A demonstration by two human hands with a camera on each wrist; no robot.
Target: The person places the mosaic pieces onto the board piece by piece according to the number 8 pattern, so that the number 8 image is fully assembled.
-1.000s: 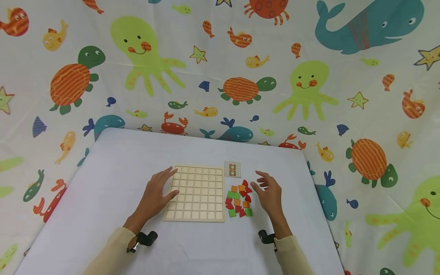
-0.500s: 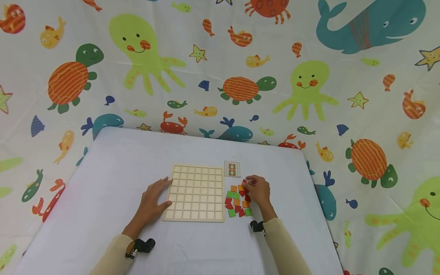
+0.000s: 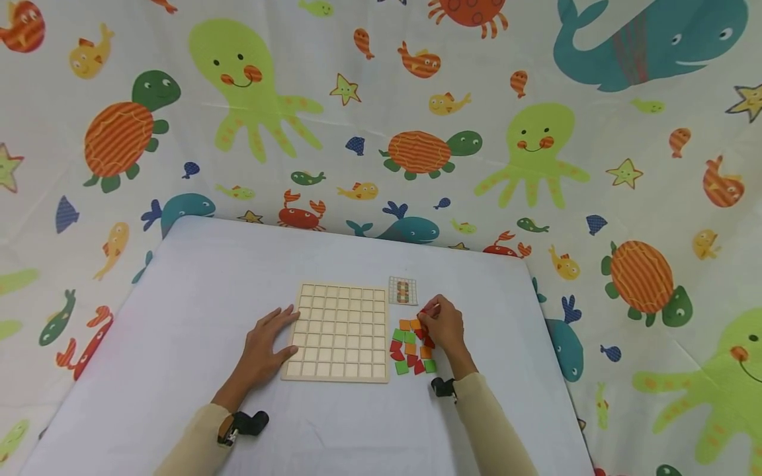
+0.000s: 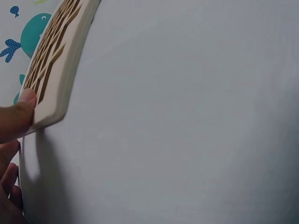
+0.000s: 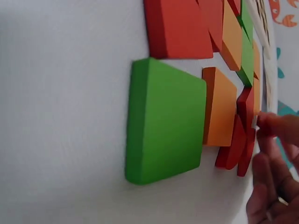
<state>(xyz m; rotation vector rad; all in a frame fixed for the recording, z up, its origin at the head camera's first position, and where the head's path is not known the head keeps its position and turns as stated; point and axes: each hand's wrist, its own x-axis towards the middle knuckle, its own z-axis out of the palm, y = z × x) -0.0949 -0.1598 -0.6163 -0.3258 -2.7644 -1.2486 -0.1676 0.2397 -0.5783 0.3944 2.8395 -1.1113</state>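
A wooden grid board (image 3: 341, 332) of shallow square cells lies on the white table. My left hand (image 3: 262, 347) rests at its left edge, fingers spread; in the left wrist view the thumb (image 4: 27, 100) touches the rim near a corner. To the board's right lies a cluster of flat pieces: green squares (image 5: 170, 123), orange squares (image 5: 222, 107) and red rounded pieces (image 5: 182, 28). At the far end of the cluster my right hand (image 3: 445, 327) pinches a red piece (image 3: 424, 313) between thumb and fingertips. Fingers hide most of that piece.
A small pattern card (image 3: 403, 291) printed with a grid and coloured shapes lies behind the pieces, near the board's far right corner. The white-covered table (image 3: 238, 264) ends at a curtain (image 3: 333, 165) with sea animals on it.
My right hand has moved left and down to the cluster and taken hold of a red piece. My left hand has shifted slightly left and now rests at the board's edge.
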